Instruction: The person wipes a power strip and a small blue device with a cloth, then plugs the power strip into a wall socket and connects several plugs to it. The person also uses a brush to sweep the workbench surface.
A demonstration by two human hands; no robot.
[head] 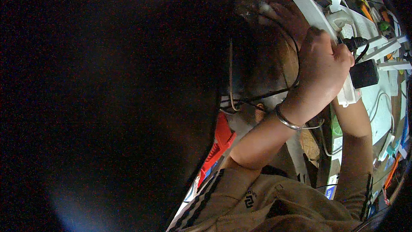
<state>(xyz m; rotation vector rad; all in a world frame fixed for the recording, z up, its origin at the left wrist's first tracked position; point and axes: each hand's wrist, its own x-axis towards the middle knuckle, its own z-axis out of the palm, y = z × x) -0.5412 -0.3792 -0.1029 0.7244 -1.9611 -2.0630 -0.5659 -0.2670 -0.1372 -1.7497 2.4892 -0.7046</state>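
Note:
My left hand (325, 50), with a metal bangle on its wrist, is closed around a long white power strip (304, 3). Beyond the hand the strip's near end shows a small red light. A black power adapter (363, 74) and a black plug (354, 42) sit along the strip beside my fingers. Farther up is a pale plug (339, 19). My right forearm passes behind the strip's near end. A dim hand (291, 16), seemingly my right hand, shows in shadow on the strip's far side; its grip is unclear.
Black cables (273, 95) cross below my left hand. Red ridged plastic (222, 135) lies left of my left arm. To the right, white strips (383, 50) stick out over a pale board (381, 112) with a white cord. A dark mass blocks the left half of the view.

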